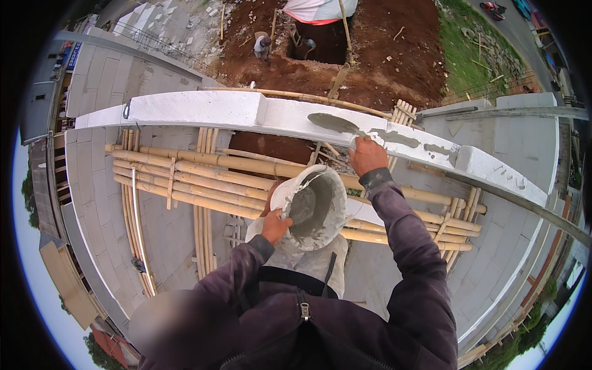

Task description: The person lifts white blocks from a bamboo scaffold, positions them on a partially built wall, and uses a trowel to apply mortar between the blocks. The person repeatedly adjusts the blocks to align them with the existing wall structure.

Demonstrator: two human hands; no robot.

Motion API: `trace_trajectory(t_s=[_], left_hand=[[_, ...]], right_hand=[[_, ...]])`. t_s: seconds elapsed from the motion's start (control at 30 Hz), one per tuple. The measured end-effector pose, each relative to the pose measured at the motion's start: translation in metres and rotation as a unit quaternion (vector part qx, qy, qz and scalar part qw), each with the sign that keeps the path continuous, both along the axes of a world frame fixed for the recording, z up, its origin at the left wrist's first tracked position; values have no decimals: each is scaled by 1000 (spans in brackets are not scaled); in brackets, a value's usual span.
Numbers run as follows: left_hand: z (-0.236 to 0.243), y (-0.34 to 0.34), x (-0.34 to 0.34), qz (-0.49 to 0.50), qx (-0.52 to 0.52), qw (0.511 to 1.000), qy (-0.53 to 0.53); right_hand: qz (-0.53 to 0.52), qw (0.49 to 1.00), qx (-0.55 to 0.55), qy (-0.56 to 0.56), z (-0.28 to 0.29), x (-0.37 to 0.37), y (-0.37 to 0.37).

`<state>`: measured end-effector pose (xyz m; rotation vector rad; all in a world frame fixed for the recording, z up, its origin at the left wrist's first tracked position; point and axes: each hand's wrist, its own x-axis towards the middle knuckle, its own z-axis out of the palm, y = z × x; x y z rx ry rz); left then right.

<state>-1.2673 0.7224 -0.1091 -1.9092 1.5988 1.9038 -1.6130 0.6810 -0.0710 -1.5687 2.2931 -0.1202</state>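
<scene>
My left hand [274, 227] grips the rim of a white bucket [285, 194], which is tilted toward me at waist height. Grey wet mortar [303, 208] lies in the bucket and smears its inner wall. Ahead and to the right, my right hand [369, 155] is closed round a trowel. The handle is mostly hidden in my fist. The mortar-coated trowel blade [332, 122] points left over the top of a white block wall [197, 108]. Right of the blade, patches of mortar [398, 138] lie on a lower stretch of the blocks, between raised blocks on both sides.
Lashed bamboo poles [203, 179] form a scaffold between me and the wall. A metal bar [524, 216] runs along the wall's right end. Far below, beyond the wall, two people [262, 46] are at a dug pit [327, 46] in red soil, partly under a tarp [320, 9].
</scene>
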Motion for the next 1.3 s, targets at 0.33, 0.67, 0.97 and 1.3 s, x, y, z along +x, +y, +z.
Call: trace_trajectory(t_s=[0.33, 0.67, 0.97, 1.3], left_hand=[[-8, -13, 11, 2, -22, 1000, -12], [-21, -20, 6, 36, 61, 996, 55], [-22, -30, -34, -22, 53, 996, 64], [3, -30, -101, -66, 104, 989, 76]], right_hand=[[23, 999, -39, -2, -14, 34, -36], [-68, 993, -64, 74, -13, -75, 70], [-143, 981, -68, 115, -20, -140, 124], [-220, 945, -238, -41, 62, -46, 210]])
